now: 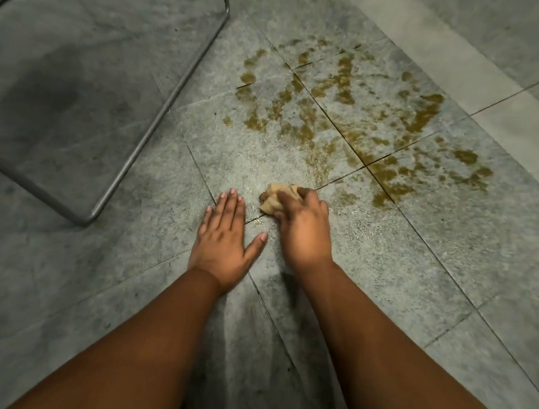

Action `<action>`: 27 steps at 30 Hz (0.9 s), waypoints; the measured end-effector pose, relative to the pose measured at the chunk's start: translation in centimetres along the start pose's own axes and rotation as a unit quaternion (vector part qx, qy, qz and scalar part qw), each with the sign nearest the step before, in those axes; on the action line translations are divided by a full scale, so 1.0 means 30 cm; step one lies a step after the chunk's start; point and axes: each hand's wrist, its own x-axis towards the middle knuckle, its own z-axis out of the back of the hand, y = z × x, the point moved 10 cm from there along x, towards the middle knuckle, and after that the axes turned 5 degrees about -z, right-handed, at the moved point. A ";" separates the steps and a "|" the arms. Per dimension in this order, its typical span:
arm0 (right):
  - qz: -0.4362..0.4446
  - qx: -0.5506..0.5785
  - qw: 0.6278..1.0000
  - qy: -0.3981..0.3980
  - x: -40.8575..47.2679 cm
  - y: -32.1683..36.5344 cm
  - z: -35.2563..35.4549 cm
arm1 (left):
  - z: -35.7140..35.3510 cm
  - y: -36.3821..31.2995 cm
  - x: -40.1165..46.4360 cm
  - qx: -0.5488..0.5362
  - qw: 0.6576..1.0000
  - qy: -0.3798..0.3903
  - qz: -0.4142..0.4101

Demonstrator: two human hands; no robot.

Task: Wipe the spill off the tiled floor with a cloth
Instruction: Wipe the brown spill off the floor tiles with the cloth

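Observation:
A brownish-yellow spill (358, 121) is smeared in streaks and blotches across several grey floor tiles (451, 251), ahead of me and to the right. My right hand (301, 229) grips a crumpled tan cloth (275, 198) and holds it against the floor at the near edge of the spill. Most of the cloth is hidden under the fingers. My left hand (223, 236) lies flat on the tile just left of the cloth, fingers straight and together, thumb spread toward the right hand.
A bent metal tube frame (158, 121), like a chair base, rests on the floor to the left, its corner near my left hand. Paler tiles (526, 121) run along the far right. A dark shadow covers the floor inside the frame.

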 end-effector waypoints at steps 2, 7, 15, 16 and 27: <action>0.012 -0.006 1.000 0.007 -0.033 -0.019 0.016 | 0.005 -0.015 0.012 -0.009 1.000 0.001 0.003; 0.013 -0.020 1.000 -0.011 -0.129 -0.116 0.078 | 0.012 -0.050 0.027 -0.022 1.000 -0.004 -0.005; -0.030 -0.055 0.997 -0.037 0.011 -0.208 0.148 | 0.001 -0.166 0.107 -0.005 0.999 0.008 -0.040; -0.038 -0.048 0.997 -0.037 -0.018 -0.210 0.147 | -0.001 -0.179 0.112 -0.004 0.999 0.007 -0.043; -0.071 -0.037 0.994 -0.077 0.020 -0.299 0.205 | -0.047 -0.310 0.184 0.005 0.996 0.022 -0.086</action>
